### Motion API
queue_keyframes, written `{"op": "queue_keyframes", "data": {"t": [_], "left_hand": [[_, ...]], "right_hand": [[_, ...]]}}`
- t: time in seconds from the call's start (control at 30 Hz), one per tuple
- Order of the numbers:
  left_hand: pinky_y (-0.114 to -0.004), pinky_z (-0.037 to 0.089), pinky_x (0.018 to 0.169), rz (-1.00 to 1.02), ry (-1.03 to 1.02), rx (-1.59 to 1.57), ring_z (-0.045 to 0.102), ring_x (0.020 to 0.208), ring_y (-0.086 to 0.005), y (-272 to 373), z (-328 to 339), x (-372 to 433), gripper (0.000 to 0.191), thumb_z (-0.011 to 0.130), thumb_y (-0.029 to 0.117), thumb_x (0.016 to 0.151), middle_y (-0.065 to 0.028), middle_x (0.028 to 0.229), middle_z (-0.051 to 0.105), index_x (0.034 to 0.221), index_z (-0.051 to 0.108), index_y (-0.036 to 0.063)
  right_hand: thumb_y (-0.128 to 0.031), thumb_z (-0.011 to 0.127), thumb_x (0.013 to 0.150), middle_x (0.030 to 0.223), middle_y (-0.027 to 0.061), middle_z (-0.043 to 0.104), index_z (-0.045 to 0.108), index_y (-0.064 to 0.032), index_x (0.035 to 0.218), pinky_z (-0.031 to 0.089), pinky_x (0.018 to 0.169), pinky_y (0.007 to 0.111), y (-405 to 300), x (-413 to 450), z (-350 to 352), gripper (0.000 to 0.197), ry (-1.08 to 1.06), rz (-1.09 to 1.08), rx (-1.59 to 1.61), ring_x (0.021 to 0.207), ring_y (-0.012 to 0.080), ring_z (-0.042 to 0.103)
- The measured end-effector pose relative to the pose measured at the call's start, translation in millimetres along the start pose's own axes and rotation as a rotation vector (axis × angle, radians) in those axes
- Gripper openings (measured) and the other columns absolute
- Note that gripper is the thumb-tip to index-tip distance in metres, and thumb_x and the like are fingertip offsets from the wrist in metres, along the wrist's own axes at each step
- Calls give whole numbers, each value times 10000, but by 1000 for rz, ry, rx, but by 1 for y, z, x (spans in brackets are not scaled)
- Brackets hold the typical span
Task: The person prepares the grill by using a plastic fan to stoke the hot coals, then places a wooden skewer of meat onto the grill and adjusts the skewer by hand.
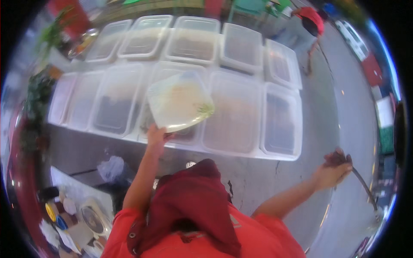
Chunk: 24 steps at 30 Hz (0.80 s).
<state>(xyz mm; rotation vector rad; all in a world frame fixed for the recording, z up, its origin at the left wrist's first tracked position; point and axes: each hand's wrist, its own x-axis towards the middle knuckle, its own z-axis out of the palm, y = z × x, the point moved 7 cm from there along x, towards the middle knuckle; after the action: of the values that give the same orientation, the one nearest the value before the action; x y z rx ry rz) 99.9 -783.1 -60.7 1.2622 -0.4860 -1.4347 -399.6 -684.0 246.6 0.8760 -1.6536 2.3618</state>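
Observation:
My left hand (156, 137) grips the near corner of a pale, squarish plate (177, 103) with a green leaf print and a shiny rim. It is above the front row of lidded translucent plastic containers (232, 113), hiding part of one. The containers' contents are blurred behind the lids. Out to the right, my right hand (334, 174) is closed on a long, thin, dark rod-like thing (364, 185), which slants down and away. A dark lump (337, 158) shows at the fingers; blur keeps me from telling what it is.
A white table edge (180, 146) runs under the containers. At lower left, a side table (72, 177) carries a kitchen scale (93, 219), jars and a plastic bag (111, 167). Plants (40, 90) stand left. A person in red (311, 21) bends near the road, where a vehicle (351, 38) is visible.

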Motion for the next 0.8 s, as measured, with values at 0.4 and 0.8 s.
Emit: {"op": "queue_keyframes", "data": {"t": [0.4,0.8], "left_hand": [[-354,577,654,-180,-418,137,645,824,-277,-68,218,-18,352,452,10,861,-176,1054,572,1203,369,7],[-385,563,687,-406,-658,374,634,848,-271,-190,312,-50,282,495,57,887,-157,1017,575,1152,401,24]], "right_hand": [[-357,379,975,810,175,631,472,29,1072,381,478,279,-6,17,-104,408,243,-29,-41,547,179,490],[-393,365,981,820,124,628,511,-13,1074,365,483,254,-40,10,-223,418,457,-52,-244,596,143,490]]}}
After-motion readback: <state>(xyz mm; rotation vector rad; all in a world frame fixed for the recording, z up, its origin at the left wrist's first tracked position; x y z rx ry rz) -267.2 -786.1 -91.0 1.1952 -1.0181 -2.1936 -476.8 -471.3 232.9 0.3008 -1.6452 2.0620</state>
